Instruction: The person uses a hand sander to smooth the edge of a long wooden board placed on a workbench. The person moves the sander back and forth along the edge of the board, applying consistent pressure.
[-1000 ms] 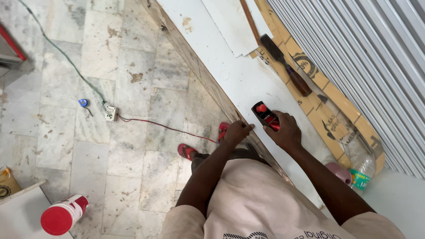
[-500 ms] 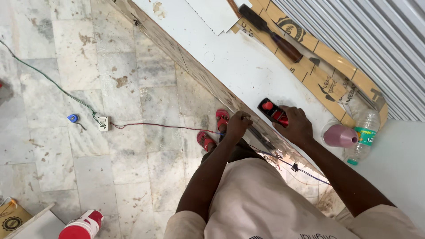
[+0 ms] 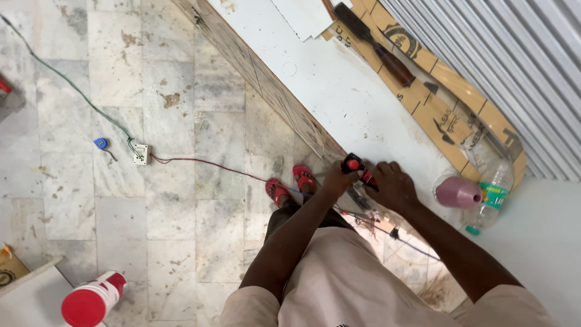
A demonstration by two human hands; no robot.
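My hands have slid along the board (image 3: 363,115), left hand (image 3: 334,180) and right hand (image 3: 394,186) still wrapped around the red-black tool (image 3: 358,169) at its near edge.

A flattened brown cardboard carton (image 3: 436,109) with black printed markings lies along the far edge of the white board, just beside the corrugated metal shutter. At its near end a clear plastic bottle (image 3: 487,197) lies on its side, wearing a green and yellow label band (image 3: 493,195) and a green cap. At the lower left a white can with a red cap (image 3: 91,300) stands on the tiled floor, its red label partly in view. A yellowish printed box (image 3: 9,269) shows at the left edge, mostly cut off.
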